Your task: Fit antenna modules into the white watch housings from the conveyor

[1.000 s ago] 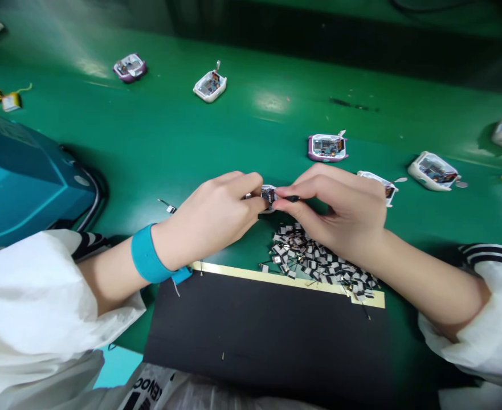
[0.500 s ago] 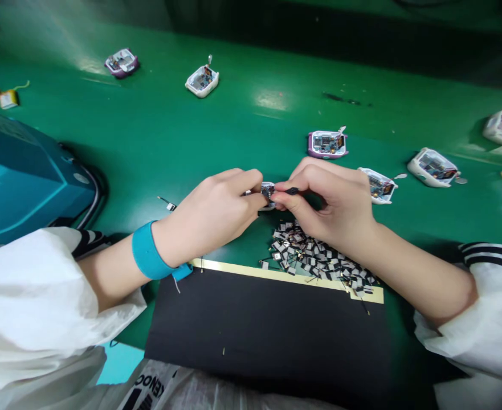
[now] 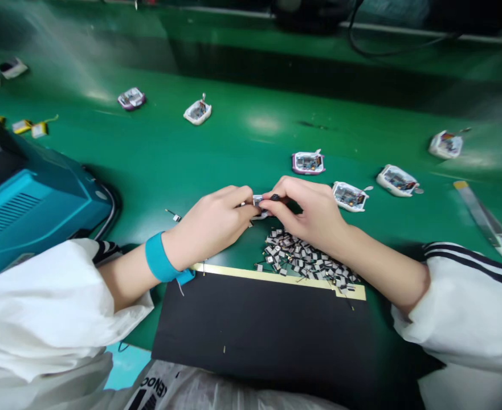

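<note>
Both are pinching: my left hand (image 3: 210, 228) holds one small white part (image 3: 257, 200) over the green desk (image 3: 242, 142), and my right hand (image 3: 306, 209) pinches a black tip (image 3: 274, 197) against it, just above a pile of tiny pieces (image 3: 304, 257).

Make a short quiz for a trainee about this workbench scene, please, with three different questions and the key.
1. Which one wears the blue wristband: the left hand or the right hand?
2. True or false: the pile of small parts lies nearer to the person than the black mat.
3. Where do the fingers of both hands meet? A) at a yellow battery, B) at a small white part, C) at a pair of scissors.

Key: 1. left hand; 2. false; 3. B
</note>
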Demonstrator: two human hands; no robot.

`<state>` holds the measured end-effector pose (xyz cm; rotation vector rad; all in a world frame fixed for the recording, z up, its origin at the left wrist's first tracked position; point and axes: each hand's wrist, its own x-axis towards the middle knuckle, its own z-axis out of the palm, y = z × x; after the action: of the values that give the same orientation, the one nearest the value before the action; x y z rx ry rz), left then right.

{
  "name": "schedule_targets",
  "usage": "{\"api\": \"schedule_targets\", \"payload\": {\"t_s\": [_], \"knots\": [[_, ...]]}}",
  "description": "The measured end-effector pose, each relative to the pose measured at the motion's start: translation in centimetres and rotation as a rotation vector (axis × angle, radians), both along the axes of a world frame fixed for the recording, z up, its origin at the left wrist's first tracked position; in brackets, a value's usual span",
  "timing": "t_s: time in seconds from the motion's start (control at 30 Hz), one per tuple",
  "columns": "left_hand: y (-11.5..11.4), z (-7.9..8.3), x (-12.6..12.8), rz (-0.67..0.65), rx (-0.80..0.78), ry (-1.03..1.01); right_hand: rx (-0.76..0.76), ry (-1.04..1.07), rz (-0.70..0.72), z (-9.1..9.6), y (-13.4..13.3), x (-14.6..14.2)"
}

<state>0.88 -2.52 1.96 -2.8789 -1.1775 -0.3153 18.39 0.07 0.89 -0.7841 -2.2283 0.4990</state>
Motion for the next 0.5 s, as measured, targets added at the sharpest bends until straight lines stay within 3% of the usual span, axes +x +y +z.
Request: {"api": "schedule_targets", "payload": {"t_s": [0.13, 0.2, 0.37, 0.5], "knots": [[-0.5, 0.4, -0.1, 0.094, -0.040, -0.008, -0.123, 0.164, -0.199, 1.4, 0.7, 1.2], [-0.7, 0.6, -0.3, 0.155, -0.083, -0.071, -0.162, 0.136, -0.261, 1.8, 1.2, 1.8], [-0.3, 0.5, -1.2, 0.160, -0.300, -0.388, -0.154, -0.187, -0.116, 1.0, 2.0, 1.9], [1.3, 0.2, -1.5, 0.040, -0.396, -0.426, -0.224, -0.212, -0.051, 0.6, 1.5, 1.1]]}}
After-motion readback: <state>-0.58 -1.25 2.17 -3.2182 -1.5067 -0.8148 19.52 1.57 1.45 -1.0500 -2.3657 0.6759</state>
